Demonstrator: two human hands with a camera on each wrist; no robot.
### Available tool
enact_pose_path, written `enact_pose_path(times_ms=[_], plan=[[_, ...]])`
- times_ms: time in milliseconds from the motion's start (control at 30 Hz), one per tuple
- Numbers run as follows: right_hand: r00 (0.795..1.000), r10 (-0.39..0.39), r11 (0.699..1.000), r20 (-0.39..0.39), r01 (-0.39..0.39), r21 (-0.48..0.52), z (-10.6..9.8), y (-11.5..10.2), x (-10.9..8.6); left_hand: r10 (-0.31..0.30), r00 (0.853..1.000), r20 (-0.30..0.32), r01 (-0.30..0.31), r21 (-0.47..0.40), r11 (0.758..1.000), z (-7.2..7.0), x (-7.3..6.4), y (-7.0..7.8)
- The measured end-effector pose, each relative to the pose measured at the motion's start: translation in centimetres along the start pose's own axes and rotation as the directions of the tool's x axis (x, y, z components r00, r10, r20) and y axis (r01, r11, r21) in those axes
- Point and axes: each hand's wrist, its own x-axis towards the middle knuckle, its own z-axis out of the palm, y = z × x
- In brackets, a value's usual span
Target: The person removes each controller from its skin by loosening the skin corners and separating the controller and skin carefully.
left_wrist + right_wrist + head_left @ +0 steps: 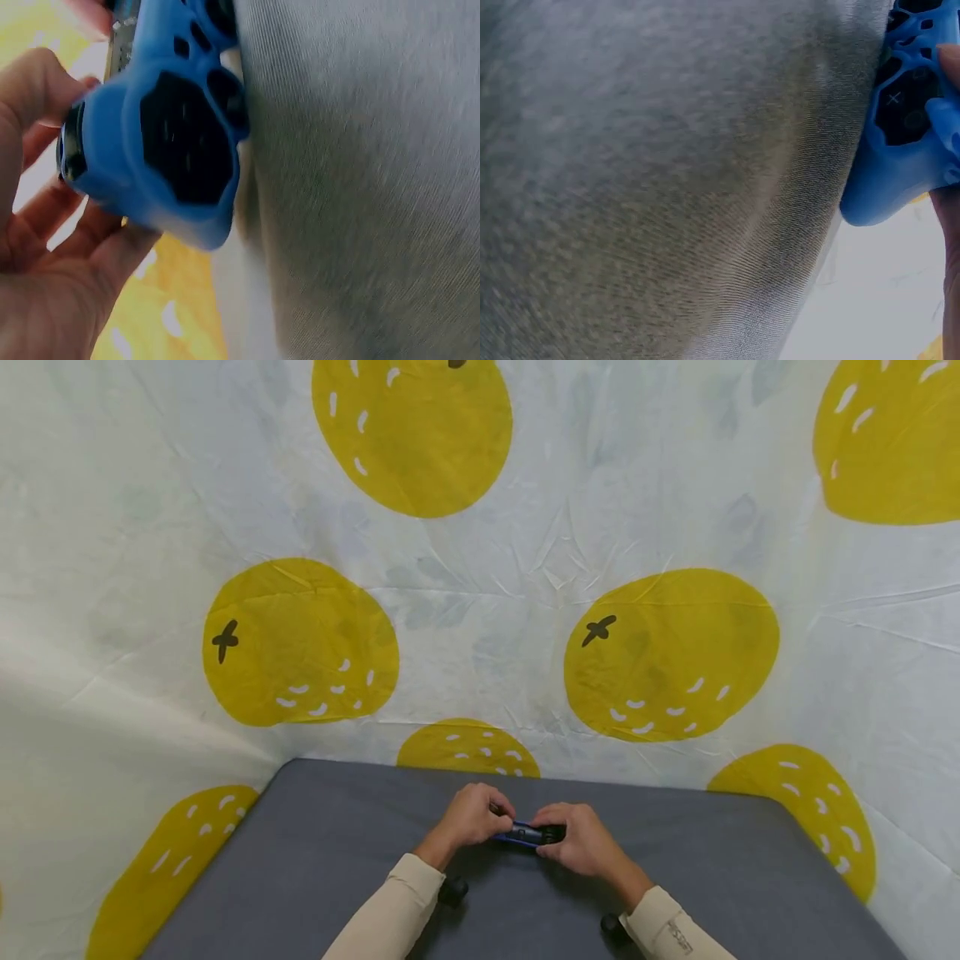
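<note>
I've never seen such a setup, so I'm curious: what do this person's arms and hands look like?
The left sleeve and right sleeve are long and beige; the right bears a dark marking, too small to read. A small black device shows near each sleeve's end. The left hand and right hand wear no gloves.

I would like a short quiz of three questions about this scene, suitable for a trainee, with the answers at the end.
1. True or false: the left hand and the right hand both hold the controller.
2. The surface below the hands is: (a) red, (b) grey, (c) green.
3. Fill in: the large rounded shapes on the pale backdrop are ____.

Key:
1. True
2. b
3. yellow
</note>
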Motion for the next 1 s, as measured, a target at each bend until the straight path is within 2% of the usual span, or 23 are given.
enact_pose_path(times_ms=[167,233,400,500,633,733,867,1000], plan=[[1.000,-0.009,1.000,0.001,0.009,-0.007,0.0,-0.1,-0.3,0.089,0.994,0.066,-0.094,0.066,0.993,-0.4,0.0,-0.3],[1.000,-0.008,1.000,0.003,0.008,-0.005,0.1,-0.1,-0.4,0.105,0.990,0.095,-0.113,0.086,0.990,-0.5,0.1,-0.3],[1.000,-0.011,1.000,0.005,0.011,0.010,0.0,-0.1,-0.5,0.095,0.977,0.193,-0.123,0.139,0.983,-0.5,0.1,0.1],[1.000,-0.022,1.000,0.005,0.022,0.010,0.0,-0.1,-0.6,0.078,0.970,0.230,-0.121,0.180,0.976,-0.3,0.1,0.4],[0.999,-0.031,1.000,0.010,0.031,0.005,0.0,0.0,-0.6,0.052,0.972,0.227,-0.102,0.214,0.971,-0.1,0.3,0.4],[0.999,-0.031,1.000,0.016,0.031,-0.003,0.0,0.1,-0.6,0.041,0.975,0.218,-0.083,0.188,0.979,-0.1,0.3,0.1],[0.999,-0.043,0.999,0.009,0.043,-0.021,0.0,0.1,-0.5,0.061,0.982,0.180,-0.077,0.082,0.994,-0.4,0.1,-0.6],[0.997,-0.076,0.997,-0.013,0.076,-0.024,0.0,0.1,-0.5,0.076,0.989,0.125,-0.073,-0.030,0.997,-0.8,-0.3,-1.3]])
